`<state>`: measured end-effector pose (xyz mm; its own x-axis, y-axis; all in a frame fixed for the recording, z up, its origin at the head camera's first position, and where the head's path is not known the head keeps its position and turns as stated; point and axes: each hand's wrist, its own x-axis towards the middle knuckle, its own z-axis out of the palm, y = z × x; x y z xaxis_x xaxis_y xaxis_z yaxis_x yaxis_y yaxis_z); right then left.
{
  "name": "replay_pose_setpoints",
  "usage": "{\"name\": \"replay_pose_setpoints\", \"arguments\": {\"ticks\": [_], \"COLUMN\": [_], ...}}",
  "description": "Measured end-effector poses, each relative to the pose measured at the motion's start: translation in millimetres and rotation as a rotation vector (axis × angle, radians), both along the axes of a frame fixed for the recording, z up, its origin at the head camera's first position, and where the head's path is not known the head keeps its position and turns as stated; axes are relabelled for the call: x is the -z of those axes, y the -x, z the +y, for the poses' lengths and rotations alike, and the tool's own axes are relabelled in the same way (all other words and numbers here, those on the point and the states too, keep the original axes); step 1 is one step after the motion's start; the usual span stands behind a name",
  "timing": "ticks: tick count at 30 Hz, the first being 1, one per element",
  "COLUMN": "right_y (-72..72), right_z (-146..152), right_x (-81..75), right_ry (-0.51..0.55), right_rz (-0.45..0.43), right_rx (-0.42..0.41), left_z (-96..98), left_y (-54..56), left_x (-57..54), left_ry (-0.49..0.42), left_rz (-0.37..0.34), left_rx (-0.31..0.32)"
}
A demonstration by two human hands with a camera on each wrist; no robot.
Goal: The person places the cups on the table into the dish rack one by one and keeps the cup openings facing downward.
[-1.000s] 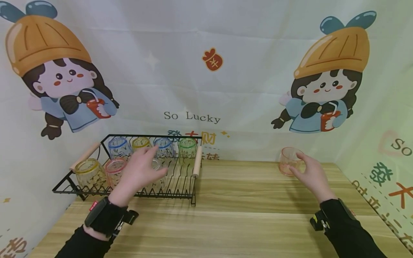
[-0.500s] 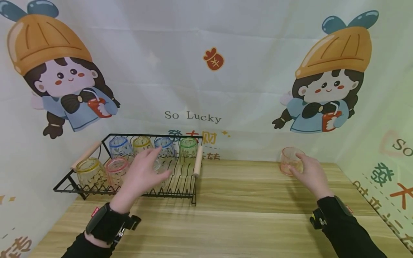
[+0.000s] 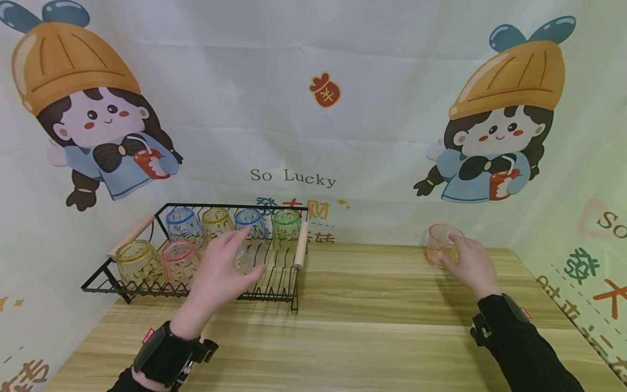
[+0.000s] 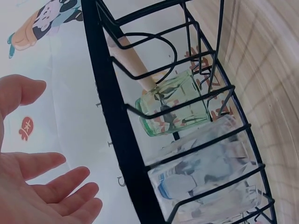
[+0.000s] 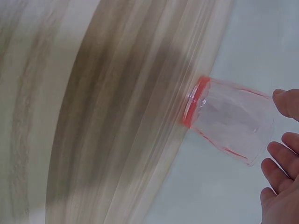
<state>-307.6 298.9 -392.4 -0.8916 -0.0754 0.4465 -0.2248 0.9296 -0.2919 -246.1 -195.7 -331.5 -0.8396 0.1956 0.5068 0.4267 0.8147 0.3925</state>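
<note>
My left hand (image 3: pixel 222 267) hovers above the front right part of a black wire rack (image 3: pixel 269 298), fingers spread and holding nothing. Beneath and behind it, mostly hidden in the head view, is a clear glass (image 4: pixel 205 168). My right hand (image 3: pixel 472 267) is at a pink-tinted glass (image 3: pixel 437 245) standing on the table at the right. Its thumb and fingers lie loosely beside the glass's upper end; the right wrist view shows small gaps or only light contact, without a firm grip. The red-tinted end of that glass (image 5: pixel 229 119) sits on the tabletop.
Glasses with blue (image 3: pixel 181 223), yellow (image 3: pixel 215 218), blue (image 3: pixel 250 218) and green (image 3: pixel 286 223) rims fill the rack's back row. Yellow (image 3: pixel 137 261) and pink (image 3: pixel 177 258) ones stand in front. The rack has wooden handles (image 3: pixel 301 245). A printed cloth (image 3: pixel 382 109) hangs behind the table (image 3: pixel 352 337).
My left hand has drifted slightly right and toward me, its fingers still spread. The right wrist has shifted a little, while the pink-tinted glass stays in place.
</note>
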Motion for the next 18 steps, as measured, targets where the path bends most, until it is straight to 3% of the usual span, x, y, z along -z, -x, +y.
{"name": "replay_pose_setpoints", "arguments": {"ticks": [18], "right_y": [10.6], "right_z": [-5.3], "right_x": [4.4], "right_ry": [-0.052], "right_rz": [-0.02], "right_rx": [-0.004], "left_z": [15.7], "left_y": [-4.1], "left_x": [10.5], "left_ry": [0.001], "left_rz": [0.09], "left_rx": [0.055]}}
